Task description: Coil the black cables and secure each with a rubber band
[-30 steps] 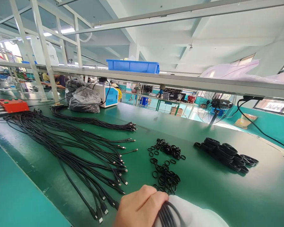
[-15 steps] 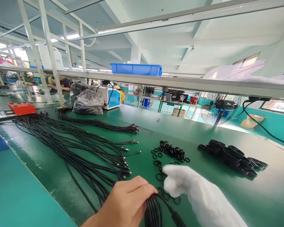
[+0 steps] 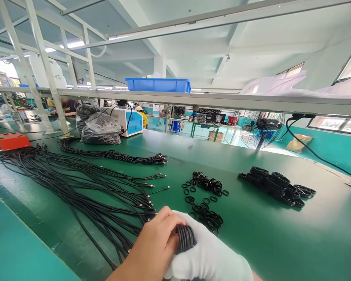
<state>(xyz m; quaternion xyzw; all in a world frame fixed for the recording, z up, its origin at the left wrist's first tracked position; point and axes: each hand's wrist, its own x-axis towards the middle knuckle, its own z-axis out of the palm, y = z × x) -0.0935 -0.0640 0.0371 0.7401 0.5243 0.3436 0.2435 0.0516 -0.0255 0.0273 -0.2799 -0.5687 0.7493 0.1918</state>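
Note:
A coiled black cable [image 3: 186,237] sits between my two hands at the bottom middle of the head view. My bare left hand [image 3: 159,238] is closed on the coil from the left, its fingers over the top. From the right, my white-gloved right hand [image 3: 206,249] wraps round the same coil, thumb below it. The lower part of the coil is hidden by the hands. Just beyond lie loose black rings [image 3: 206,216], with another pile of small black rings [image 3: 207,183] farther back. Long black cables [image 3: 84,191] with metal plugs spread out to the left.
Stacked cable coils [image 3: 275,185] lie at the right on the green table [image 3: 269,234]. An orange control box [image 3: 10,141], plastic-wrapped bundles [image 3: 101,127] and a white-blue machine [image 3: 128,121] stand toward the left. Overhead, a shelf [image 3: 216,99] carries a blue tray [image 3: 158,84]. A fan [image 3: 261,127] stands behind.
My right hand has moved left and down and closed round the coil that my left hand holds. The cable's loose end no longer shows. The view has shifted slightly.

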